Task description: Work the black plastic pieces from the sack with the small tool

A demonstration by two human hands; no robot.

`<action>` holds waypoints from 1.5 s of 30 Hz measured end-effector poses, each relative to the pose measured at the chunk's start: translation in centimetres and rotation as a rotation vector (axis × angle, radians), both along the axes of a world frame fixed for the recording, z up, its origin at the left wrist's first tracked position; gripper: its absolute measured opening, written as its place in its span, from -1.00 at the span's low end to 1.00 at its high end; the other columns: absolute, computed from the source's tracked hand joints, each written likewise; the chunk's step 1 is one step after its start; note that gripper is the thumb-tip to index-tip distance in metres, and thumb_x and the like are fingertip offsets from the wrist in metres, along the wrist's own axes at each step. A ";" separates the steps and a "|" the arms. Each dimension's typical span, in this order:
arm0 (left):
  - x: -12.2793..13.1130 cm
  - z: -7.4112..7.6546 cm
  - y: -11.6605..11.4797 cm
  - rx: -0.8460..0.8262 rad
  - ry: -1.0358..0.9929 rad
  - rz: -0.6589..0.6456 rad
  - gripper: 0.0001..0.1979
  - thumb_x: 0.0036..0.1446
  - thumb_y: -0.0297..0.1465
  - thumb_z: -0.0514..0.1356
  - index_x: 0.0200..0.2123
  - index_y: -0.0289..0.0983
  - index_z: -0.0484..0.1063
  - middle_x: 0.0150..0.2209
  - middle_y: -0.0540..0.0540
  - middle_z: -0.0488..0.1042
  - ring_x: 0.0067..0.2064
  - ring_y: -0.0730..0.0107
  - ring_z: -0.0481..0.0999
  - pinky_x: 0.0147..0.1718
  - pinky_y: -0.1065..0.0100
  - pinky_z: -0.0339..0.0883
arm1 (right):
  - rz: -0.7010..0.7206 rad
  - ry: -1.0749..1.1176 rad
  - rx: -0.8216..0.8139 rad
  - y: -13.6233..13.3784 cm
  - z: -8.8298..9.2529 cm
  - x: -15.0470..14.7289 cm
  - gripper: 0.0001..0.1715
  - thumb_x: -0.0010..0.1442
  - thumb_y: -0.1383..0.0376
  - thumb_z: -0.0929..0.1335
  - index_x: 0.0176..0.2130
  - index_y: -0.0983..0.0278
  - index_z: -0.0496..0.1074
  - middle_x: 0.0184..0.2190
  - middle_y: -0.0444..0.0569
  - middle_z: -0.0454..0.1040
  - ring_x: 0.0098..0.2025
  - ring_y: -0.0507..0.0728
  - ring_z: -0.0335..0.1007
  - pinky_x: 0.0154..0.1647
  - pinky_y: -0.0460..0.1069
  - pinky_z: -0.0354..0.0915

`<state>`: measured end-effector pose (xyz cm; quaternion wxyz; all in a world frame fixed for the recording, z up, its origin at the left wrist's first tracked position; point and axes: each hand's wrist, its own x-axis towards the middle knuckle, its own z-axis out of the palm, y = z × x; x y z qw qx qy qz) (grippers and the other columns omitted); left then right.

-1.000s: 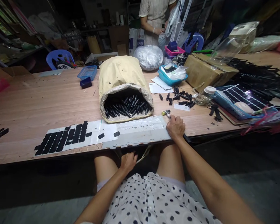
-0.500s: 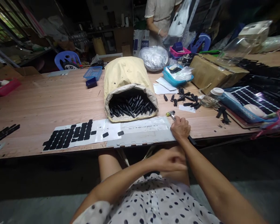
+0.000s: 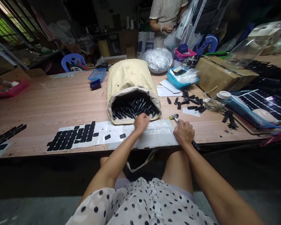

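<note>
My left hand (image 3: 141, 122) reaches forward to the mouth of a cream sack (image 3: 128, 80) lying on its side and full of several black pen-like parts (image 3: 133, 109); its fingers are curled, and whether they hold anything is hidden. My right hand (image 3: 184, 132) rests at the table's front edge, closed on a small hammer (image 3: 174, 117) with a yellow-tipped head and a dark handle. Under both hands lies a pale flat strip (image 3: 145, 135). A white sheet (image 3: 84, 135) with several black pads lies to the left.
Loose black parts (image 3: 189, 101) lie right of the sack, near a jar (image 3: 219, 99), a blue tray (image 3: 181, 76) and a cardboard box (image 3: 222, 75). Another person (image 3: 166, 18) stands at the far side holding a plastic bag. Black strips (image 3: 7, 135) sit at the left.
My left hand rose from my lap below the table edge and moved forward onto the table to the sack's mouth. My right hand stayed on the hammer.
</note>
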<state>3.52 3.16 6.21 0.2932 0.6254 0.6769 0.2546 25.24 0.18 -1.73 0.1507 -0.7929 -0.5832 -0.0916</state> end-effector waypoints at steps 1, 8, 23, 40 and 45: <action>-1.4 0.1 0.6 -0.061 0.091 0.127 -0.77 0.28 -0.31 0.17 -0.26 -0.29 0.59 -0.24 -0.19 0.64 -0.18 0.21 0.58 -0.22 0.29 0.37 | -0.008 -0.002 0.010 0.0 0.1 -0.1 -0.60 0.25 0.32 0.28 0.06 0.28 0.46 -0.18 0.15 0.38 -0.13 0.27 0.27 -0.28 0.03 0.09; -4.4 -0.9 2.8 -0.219 0.237 0.366 -0.74 0.10 -0.18 0.29 -0.39 -0.27 0.58 -0.13 -0.34 0.64 -0.02 -0.07 0.60 -0.19 0.18 0.37 | -0.013 -0.018 0.019 0.0 0.3 -0.4 -0.62 0.26 0.32 0.26 0.04 0.27 0.47 -0.20 0.15 0.38 -0.12 0.27 0.25 -0.28 0.04 0.08; -6.0 -3.0 -4.0 0.092 0.095 -0.235 -0.94 0.00 -0.40 0.29 -0.38 -0.19 0.49 -0.36 0.04 0.56 -0.32 0.35 0.49 -0.23 0.34 0.35 | -0.030 0.012 -0.043 0.1 0.8 -1.0 -0.57 0.27 0.33 0.25 0.10 0.26 0.44 -0.13 0.17 0.38 -0.09 0.28 0.24 -0.21 0.06 0.13; -2.5 -4.8 -3.9 0.100 0.198 -0.289 -0.83 0.14 -0.34 0.29 -0.17 -0.11 0.62 -0.21 -0.06 0.53 -0.05 0.18 0.42 -0.01 0.18 0.21 | -0.015 0.187 -0.076 0.1 1.9 -0.4 -0.56 0.31 0.38 0.23 0.09 0.21 0.49 -0.15 0.12 0.43 -0.12 0.22 0.30 -0.19 0.02 0.16; -2.0 -4.9 -3.6 0.107 0.182 -0.292 -0.81 0.16 -0.33 0.31 -0.14 -0.09 0.64 -0.20 -0.06 0.53 -0.03 0.18 0.42 -0.01 0.18 0.21 | 0.139 0.466 0.128 -3.2 1.6 -1.1 -0.52 0.30 0.37 0.19 0.09 0.25 0.50 -0.11 0.10 0.53 -0.13 0.18 0.41 -0.08 0.03 0.31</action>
